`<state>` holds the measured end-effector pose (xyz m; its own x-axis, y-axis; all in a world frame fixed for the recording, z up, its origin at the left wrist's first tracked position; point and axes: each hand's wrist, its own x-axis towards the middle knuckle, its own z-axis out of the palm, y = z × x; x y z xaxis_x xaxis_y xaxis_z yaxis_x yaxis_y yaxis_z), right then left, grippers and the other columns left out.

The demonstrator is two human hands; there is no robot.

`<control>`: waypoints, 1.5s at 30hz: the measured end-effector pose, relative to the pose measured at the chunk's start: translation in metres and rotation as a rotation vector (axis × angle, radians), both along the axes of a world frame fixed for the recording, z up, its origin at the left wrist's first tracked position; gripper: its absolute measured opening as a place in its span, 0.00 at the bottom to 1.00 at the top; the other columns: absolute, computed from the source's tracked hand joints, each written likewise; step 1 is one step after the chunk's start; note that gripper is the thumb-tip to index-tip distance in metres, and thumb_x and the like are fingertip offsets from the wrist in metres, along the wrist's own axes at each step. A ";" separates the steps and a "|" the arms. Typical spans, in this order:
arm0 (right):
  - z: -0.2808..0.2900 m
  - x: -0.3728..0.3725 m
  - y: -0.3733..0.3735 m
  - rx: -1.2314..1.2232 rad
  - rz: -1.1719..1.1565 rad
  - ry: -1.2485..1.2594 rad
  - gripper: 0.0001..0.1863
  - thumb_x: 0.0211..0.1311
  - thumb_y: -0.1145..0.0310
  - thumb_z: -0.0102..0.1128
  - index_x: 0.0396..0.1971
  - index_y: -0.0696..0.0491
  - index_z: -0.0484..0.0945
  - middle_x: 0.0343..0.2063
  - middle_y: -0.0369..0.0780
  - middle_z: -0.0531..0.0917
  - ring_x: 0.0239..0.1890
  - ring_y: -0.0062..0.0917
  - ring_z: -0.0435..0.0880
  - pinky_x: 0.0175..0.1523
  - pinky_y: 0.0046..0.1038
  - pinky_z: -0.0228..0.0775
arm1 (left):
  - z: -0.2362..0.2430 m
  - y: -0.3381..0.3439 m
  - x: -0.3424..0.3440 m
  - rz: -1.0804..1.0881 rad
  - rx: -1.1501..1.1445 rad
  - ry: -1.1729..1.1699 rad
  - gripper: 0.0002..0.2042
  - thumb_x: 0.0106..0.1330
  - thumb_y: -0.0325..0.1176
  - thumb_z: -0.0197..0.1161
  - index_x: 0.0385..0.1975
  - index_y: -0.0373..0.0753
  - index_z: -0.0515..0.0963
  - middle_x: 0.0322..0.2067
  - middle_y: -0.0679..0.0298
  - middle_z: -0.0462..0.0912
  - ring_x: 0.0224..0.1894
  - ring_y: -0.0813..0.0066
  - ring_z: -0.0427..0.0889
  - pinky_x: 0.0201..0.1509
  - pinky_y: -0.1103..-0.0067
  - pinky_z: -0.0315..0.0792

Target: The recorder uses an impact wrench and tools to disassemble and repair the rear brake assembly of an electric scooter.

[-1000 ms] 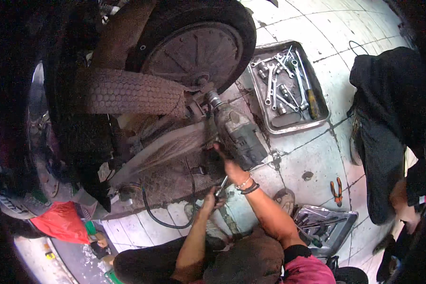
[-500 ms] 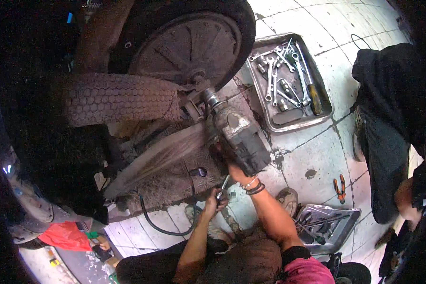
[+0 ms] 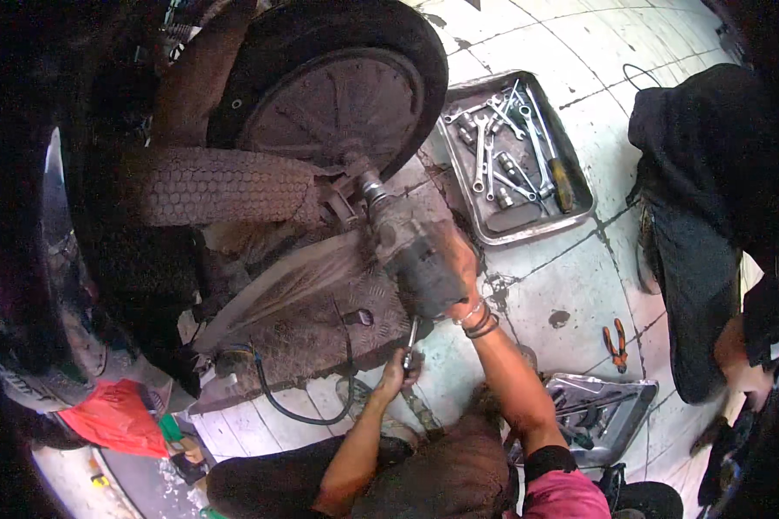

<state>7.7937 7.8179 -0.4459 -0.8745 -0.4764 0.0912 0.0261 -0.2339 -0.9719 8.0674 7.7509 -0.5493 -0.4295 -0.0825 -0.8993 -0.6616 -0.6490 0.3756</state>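
My right hand is closed on the grip side of a dark, bulky impact wrench, which blurs slightly. The silvery socket at its nose reaches the axle at the hub of a dirty wheel. Below, my left hand is closed around a slim shiny metal tool, probably a wrench, whose upper end lies near the bottom of the impact wrench. My grip hides its other end. Whether the socket sits fully on the axle nut cannot be made out.
A metal tray of wrenches, sockets and a screwdriver lies right of the wheel. Orange-handled pliers rest on the tiles near a second tray. Another person in dark trousers is at the right. A black hose curves at lower left.
My right hand has shifted from beneath the impact wrench to its right side. The impact wrench now hangs more upright and its socket stays at the hub. My left hand keeps the metal tool.
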 end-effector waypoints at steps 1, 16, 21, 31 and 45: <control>0.023 -0.003 0.005 0.223 -0.017 0.211 0.33 0.45 0.62 0.73 0.54 0.56 0.75 0.52 0.46 0.79 0.48 0.39 0.83 0.53 0.33 0.75 | -0.003 -0.006 0.007 0.007 -0.014 -0.003 0.24 0.77 0.53 0.29 0.31 0.45 0.70 0.15 0.72 0.64 0.13 0.81 0.59 0.14 0.80 0.51; 0.028 -0.017 0.018 0.353 -0.010 0.512 0.43 0.36 0.62 0.78 0.58 0.57 0.72 0.51 0.49 0.81 0.53 0.43 0.81 0.59 0.35 0.73 | -0.009 -0.002 0.010 -0.188 -0.168 0.109 0.25 0.74 0.56 0.34 0.28 0.44 0.71 0.16 0.70 0.68 0.13 0.81 0.60 0.15 0.81 0.53; -0.011 -0.018 0.023 0.119 0.071 0.204 0.41 0.39 0.65 0.76 0.59 0.57 0.71 0.51 0.48 0.80 0.53 0.42 0.81 0.58 0.34 0.74 | -0.003 0.016 -0.010 -0.280 -0.283 -0.010 0.22 0.77 0.53 0.35 0.41 0.44 0.74 0.22 0.69 0.72 0.20 0.80 0.68 0.23 0.80 0.63; 0.035 -0.018 0.036 0.278 -0.136 0.462 0.30 0.39 0.64 0.74 0.49 0.56 0.81 0.42 0.43 0.81 0.42 0.34 0.83 0.47 0.31 0.76 | 0.050 0.017 -0.039 -0.920 -0.589 -0.072 0.25 0.74 0.55 0.41 0.58 0.45 0.75 0.51 0.45 0.78 0.55 0.48 0.76 0.62 0.63 0.67; 0.048 0.011 0.036 0.197 -0.022 0.335 0.25 0.52 0.69 0.69 0.52 0.58 0.76 0.37 0.38 0.83 0.38 0.27 0.83 0.45 0.28 0.78 | 0.020 -0.033 0.018 -0.876 -0.759 -0.065 0.27 0.68 0.52 0.58 0.58 0.39 0.74 0.48 0.46 0.80 0.49 0.49 0.80 0.53 0.65 0.73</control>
<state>7.8050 7.8536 -0.3981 -0.8219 -0.4950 0.2819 -0.3030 -0.0391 -0.9522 8.0856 7.7182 -0.5289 -0.5615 -0.3071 -0.7684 -0.8049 0.4183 0.4209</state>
